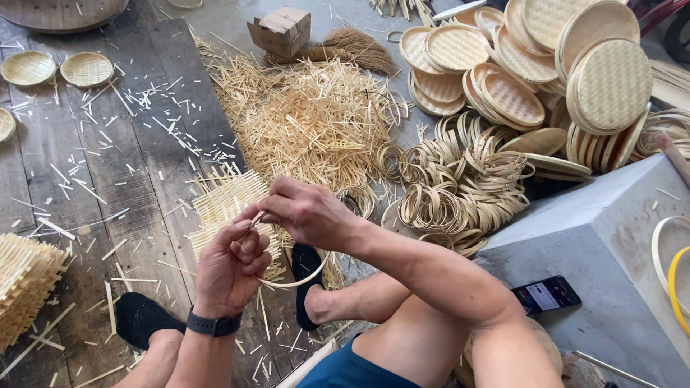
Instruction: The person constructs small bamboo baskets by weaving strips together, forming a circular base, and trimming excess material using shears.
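The person sat low over a wooden plank floor (108,187), both hands raised between the knees. The left hand (228,267) was curled nearly shut, fingers folded around one end of a thin bamboo strip hoop (302,279) that looped down below the hands. The right hand (305,213) was closed in a pinch on the strip's other end, just above and touching the left fingers, so the two ends met between them. Right behind the hands, on the floor, lay a square woven bamboo mat (226,205) with loose strip ends sticking out.

Judging from this, the step in hand was closing the strip into a ring, the overlap being set or fastened at the fingertips. The next move would call for holding that overlap steady while it was secured, since a springy strip tends to open again.

Toward the far edge of the floor lay a heap of bamboo offcuts (309,118). To the right of it sat a pile of finished hoops (460,187) and a stack of round woven trays (546,65). A phone (546,293) rested on a grey concrete block (604,237) at the right.
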